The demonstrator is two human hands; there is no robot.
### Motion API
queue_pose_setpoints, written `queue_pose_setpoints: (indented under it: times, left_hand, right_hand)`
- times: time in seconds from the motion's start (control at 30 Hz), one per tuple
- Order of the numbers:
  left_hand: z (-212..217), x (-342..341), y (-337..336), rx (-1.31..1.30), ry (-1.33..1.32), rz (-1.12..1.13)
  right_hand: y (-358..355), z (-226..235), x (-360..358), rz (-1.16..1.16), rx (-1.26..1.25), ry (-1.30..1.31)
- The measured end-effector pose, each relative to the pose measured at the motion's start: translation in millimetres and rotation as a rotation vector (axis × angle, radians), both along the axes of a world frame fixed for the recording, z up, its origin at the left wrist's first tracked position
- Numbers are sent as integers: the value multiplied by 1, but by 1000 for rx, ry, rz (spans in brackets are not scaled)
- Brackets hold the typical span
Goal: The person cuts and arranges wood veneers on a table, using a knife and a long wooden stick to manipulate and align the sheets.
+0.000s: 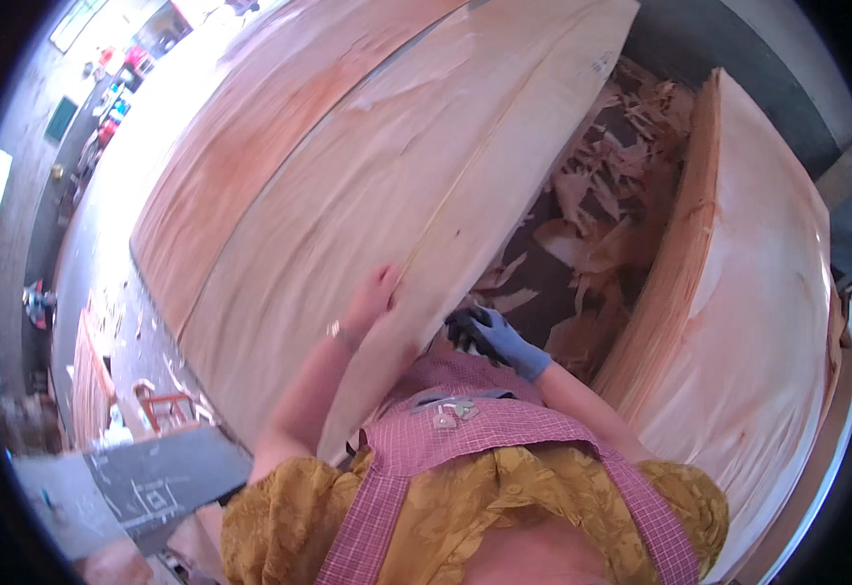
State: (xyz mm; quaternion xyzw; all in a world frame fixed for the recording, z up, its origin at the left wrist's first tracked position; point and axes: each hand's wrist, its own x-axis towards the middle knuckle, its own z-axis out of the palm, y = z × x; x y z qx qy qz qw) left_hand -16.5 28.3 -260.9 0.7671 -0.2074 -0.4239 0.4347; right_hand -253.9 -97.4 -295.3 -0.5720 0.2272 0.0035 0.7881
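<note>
A large pale wood veneer sheet (387, 185) lies on a stack in front of me, its near right edge lifted. My bare left hand (372, 297) presses flat on the sheet close to that edge, fingers spread. My right hand (499, 336) wears a blue glove and grips the sheet's near edge from below, next to something dark. My pink checked apron (504, 439) fills the lower middle of the view.
A second tall stack of veneer sheets (738, 312) stands to my right. Between the stacks, broken veneer scraps (601, 195) litter the dark floor. An orange frame (168, 409) and a grey board (153, 478) sit at lower left. The workshop floor stretches off to the far left.
</note>
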Motion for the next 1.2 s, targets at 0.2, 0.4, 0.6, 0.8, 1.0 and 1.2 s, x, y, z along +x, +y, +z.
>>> queue_pose_setpoints:
  times: [0.2,0.4,0.6,0.8,1.0,1.2]
  left_hand:
    - [97,-18,-9,-337,447,-138]
    - [147,-33,2,-582,354,-24]
    - [156,37,31,-720,242,91]
    - [132,128,149,-786,190,-37]
    - [-11,243,442,252,-766,196]
    - [-36,293,549,268,-1025,379]
  right_hand:
    - [191,55,25,73,328,-311]
    - [301,102,8,-230,752,-248]
    - [416,68,-5,-178,587,-50]
    - [510,6,36,-610,330,-82]
    - [592,-6,57,-602,-656,106]
    - [695,20,95,-453,-812,210]
